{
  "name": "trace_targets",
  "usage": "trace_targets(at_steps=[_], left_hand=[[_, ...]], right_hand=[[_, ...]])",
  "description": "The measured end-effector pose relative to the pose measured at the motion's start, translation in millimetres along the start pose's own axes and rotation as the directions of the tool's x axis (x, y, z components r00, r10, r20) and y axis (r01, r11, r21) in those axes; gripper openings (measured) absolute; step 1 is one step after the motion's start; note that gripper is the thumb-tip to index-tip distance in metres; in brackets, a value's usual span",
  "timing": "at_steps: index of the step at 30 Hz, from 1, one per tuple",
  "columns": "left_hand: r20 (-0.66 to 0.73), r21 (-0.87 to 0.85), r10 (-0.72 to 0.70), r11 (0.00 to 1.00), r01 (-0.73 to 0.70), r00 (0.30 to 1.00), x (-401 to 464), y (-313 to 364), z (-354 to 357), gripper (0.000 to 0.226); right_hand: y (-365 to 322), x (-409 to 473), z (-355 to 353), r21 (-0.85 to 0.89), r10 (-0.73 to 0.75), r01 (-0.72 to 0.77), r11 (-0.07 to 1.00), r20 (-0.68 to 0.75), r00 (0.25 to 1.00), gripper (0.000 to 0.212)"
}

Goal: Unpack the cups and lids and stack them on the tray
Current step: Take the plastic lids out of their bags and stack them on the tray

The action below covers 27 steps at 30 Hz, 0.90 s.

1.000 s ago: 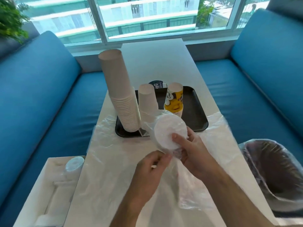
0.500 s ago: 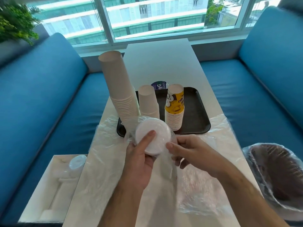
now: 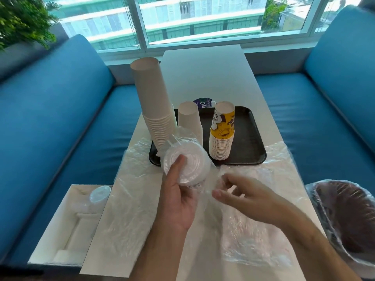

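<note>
My left hand (image 3: 178, 191) grips a stack of white lids (image 3: 187, 165) still partly inside a clear plastic bag (image 3: 205, 185), held just in front of the black tray (image 3: 251, 142). My right hand (image 3: 241, 191) pinches the loose plastic of that bag beside the lids. On the tray stand a tall stack of white paper cups (image 3: 154, 106), a shorter white stack (image 3: 189, 120) and a yellow printed stack (image 3: 222, 134).
Empty clear plastic wrappers (image 3: 129, 207) cover the white table (image 3: 205, 76). A white box (image 3: 67, 224) with a clear lid sits on the blue sofa at left. A lined bin (image 3: 349, 216) stands at right. A dark packet (image 3: 203, 102) lies behind the cups.
The lids passed from my right hand to my left and moved left. My right hand now pulls at the plastic bag. The camera moved closer to the tray.
</note>
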<state>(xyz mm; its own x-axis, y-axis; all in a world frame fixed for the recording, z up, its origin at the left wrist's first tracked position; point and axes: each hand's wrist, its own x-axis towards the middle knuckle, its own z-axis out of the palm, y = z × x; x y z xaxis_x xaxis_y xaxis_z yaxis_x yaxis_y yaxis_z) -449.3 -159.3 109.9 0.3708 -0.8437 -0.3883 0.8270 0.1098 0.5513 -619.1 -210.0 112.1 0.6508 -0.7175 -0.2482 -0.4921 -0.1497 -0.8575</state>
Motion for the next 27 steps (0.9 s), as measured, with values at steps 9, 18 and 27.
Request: trace_targets(at_steps=[9, 18, 27], left_hand=[[0.010, -0.024, -0.002, 1.000, 0.002, 1.000, -6.7, -7.3, 1.7, 0.074], [0.010, -0.125, -0.105, 0.987, 0.105, 0.994, -17.7, 12.1, 2.0, 0.058], [0.030, -0.008, -0.035, 0.999, 0.035, 0.999, -22.0, 15.2, -0.5, 0.066]], right_hand=[[-14.5, 6.8, 35.3, 0.385, 0.011, 0.045, 0.922, -0.142, 0.990, 0.033], [10.8, -2.4, -3.4, 0.199, -0.184, 0.159, 0.967, 0.111, 0.977, 0.031], [1.3, 3.1, -10.2, -0.013, -0.040, 0.038, 0.999, -0.241, 0.970, 0.064]])
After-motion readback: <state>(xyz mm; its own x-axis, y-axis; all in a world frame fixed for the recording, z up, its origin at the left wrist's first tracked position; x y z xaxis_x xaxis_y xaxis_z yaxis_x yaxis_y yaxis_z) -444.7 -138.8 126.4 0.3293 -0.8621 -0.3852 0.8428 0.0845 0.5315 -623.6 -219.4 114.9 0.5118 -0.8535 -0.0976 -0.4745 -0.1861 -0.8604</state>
